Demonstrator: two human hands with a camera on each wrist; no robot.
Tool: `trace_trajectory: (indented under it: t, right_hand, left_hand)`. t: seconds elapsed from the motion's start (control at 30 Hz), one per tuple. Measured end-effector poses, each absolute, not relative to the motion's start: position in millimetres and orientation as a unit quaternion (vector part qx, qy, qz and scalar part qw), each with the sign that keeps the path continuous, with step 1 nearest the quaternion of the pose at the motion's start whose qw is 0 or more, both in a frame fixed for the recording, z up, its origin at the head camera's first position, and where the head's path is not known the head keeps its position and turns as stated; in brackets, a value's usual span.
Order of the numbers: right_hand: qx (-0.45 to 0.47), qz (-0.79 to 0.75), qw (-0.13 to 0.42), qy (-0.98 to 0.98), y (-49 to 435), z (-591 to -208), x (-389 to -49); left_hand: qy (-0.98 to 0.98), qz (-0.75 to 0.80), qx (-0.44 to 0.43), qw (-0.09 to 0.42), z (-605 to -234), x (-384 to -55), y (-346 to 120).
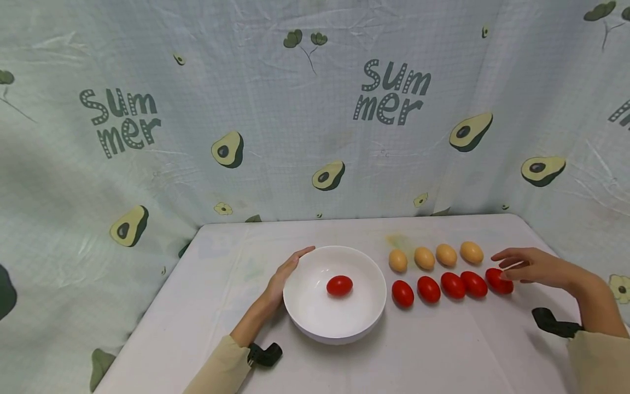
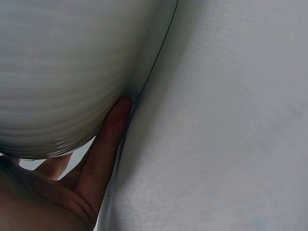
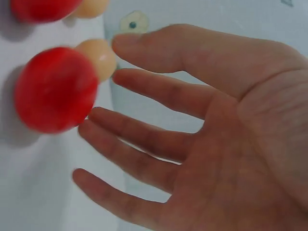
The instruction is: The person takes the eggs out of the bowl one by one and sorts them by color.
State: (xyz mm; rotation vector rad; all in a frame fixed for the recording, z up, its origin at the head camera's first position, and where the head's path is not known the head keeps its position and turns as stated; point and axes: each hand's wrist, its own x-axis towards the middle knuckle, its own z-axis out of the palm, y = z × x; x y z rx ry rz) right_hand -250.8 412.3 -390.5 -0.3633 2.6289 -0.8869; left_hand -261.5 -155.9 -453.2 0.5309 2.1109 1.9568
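A white bowl (image 1: 315, 320) stands on the table with one red egg-shaped piece (image 1: 339, 285) lying inside it. My left hand (image 1: 278, 282) rests along the bowl's left outer side. In the left wrist view its fingers (image 2: 107, 139) lie extended against the ribbed wall. My right hand (image 1: 543, 267) hovers at the right end of a row of red egg-shaped pieces. Its fingertips overlap the rightmost red piece (image 1: 496, 281) in the head view. From the right wrist, the spread fingers (image 3: 139, 127) point at that glossy red piece (image 3: 57, 90), not curled round it.
More red pieces (image 1: 429, 289) line up between bowl and right hand. Behind them runs a row of yellow egg-shaped pieces (image 1: 446, 255). The pale table (image 1: 197, 317) ends at a hanging avocado-print cloth (image 1: 275, 186) at the back and sides.
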Motion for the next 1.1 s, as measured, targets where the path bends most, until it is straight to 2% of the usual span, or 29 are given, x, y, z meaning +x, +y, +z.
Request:
trace_trajectory:
  t: [0.27, 0.57, 0.73, 1.1]
  right_hand:
    - [-0.156, -0.286, 0.052, 0.944, 385.9, -372.3, -245.0]
    - [-0.191, -0.318, -0.004, 0.929, 345.7, -354.9, -238.2]
    - [-0.213, -0.327, -0.018, 0.921, 320.5, -347.8, -233.5]
    - [-0.257, -0.326, -0.002, 0.91, 283.6, -343.5, -226.5]
  left_hand:
    - [0.722, 0.659, 0.18, 0.108, -453.6, -261.2, -156.8]
    - [0.723, 0.659, 0.181, 0.102, -452.6, -261.5, -156.4]
    - [0.723, 0.659, 0.182, 0.098, -453.0, -260.6, -157.2]
    - [0.719, 0.661, 0.187, 0.102, -455.6, -259.4, -159.6]
